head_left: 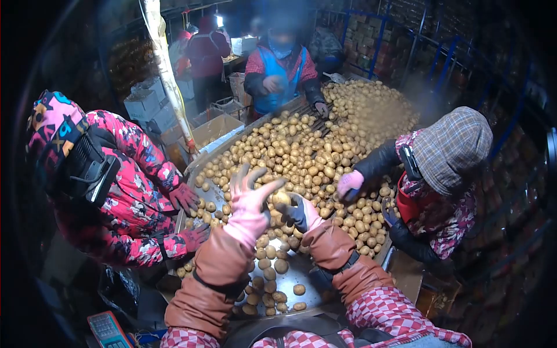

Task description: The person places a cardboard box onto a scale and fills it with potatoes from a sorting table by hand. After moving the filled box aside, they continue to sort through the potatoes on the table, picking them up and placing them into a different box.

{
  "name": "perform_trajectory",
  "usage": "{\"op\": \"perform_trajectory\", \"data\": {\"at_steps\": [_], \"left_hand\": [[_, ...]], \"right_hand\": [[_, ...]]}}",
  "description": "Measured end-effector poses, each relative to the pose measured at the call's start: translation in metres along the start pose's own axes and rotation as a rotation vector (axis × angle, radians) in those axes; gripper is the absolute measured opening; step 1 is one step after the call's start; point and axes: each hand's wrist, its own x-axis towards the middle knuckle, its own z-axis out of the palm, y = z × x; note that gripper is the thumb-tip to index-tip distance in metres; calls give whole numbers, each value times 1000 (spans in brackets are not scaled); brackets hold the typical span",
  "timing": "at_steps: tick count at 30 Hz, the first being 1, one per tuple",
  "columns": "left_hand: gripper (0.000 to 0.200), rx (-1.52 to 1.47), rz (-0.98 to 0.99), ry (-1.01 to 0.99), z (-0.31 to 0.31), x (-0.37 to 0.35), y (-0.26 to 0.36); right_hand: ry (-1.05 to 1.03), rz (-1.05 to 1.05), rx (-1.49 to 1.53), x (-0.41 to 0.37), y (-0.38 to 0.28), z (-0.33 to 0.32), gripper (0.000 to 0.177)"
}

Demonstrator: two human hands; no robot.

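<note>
My left hand [249, 200], in a pink glove with grey fingertips, is raised over the potato table with its fingers spread. Close to its right, my right hand [299, 213], in a pink and dark glove, has its fingers curled at a potato [281, 199]. That potato sits between the two hands and looks held by the right fingers. Beneath both hands lies a large heap of potatoes [301, 151] on a metal sorting table [307, 279]. Several loose potatoes [270, 274] rest on the bare metal nearest me.
A person in pink camouflage [130, 191] stands at the left, one in a plaid hat [455, 148] at the right, and one in a blue apron [275, 75] across the table. A white pole [168, 75] and cardboard box [217, 129] stand back left. A calculator [108, 330] is lower left.
</note>
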Motion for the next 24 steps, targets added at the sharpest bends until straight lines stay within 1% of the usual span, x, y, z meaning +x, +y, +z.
{"op": "perform_trajectory", "data": {"at_steps": [1,2,3,4,5,6,8,10,11,12,14,15,16,17,18,19,20,21,22,23,24], "left_hand": [[63,5,-67,-36,10,0,-7],[60,10,-132,-73,25,-2,-19],[56,-108,-177,-92,34,-12,-28],[51,-51,-186,-133,47,-27,-37],[49,-129,-196,-158,47,-36,-32],[47,-208,-208,-182,47,-47,-29],[45,-210,-208,-194,42,-53,-20],[46,-192,-128,-12,29,-42,-2],[49,-131,-162,-44,24,-40,0],[50,-105,-183,-62,35,-41,-12],[47,-90,-286,-156,50,-56,-42],[47,-120,-354,-216,49,-65,-45],[46,-152,-422,-276,49,-74,-47],[43,-190,-379,-214,47,-77,-43],[43,-191,-379,-215,47,-76,-41],[42,-166,-319,-130,48,-77,-39],[40,-144,-261,-45,43,-72,-34],[40,-76,-236,-31,41,-70,-37],[41,-94,-298,-73,42,-70,-43],[41,-109,-350,-73,48,-75,-53],[41,-124,-400,-74,53,-83,-62]], "right_hand": [[16,144,-5,-10,2,-4,48],[103,57,-147,-17,7,-4,51],[96,46,-137,-25,1,-5,53],[89,32,-126,-33,-8,-5,54],[155,12,-190,-37,-11,-8,57],[205,-13,-211,-35,-2,-13,59],[182,-26,-265,-37,5,-15,60],[96,-81,-280,-36,19,-13,62],[112,-40,-530,-41,4,-3,61],[106,-35,-532,-42,0,-1,61],[135,22,-211,-44,-4,4,61],[188,69,-319,-35,-3,0,61],[190,69,-320,-33,-2,-2,61],[178,107,-348,-38,-14,6,61],[165,145,-378,-40,-20,11,62],[124,13,-442,-31,14,3,64],[58,19,-548,-30,14,9,63],[40,79,-512,-32,13,11,61],[23,137,-475,-33,11,13,58],[60,79,-589,-27,21,3,57],[64,77,-596,-26,17,2,57]]}}
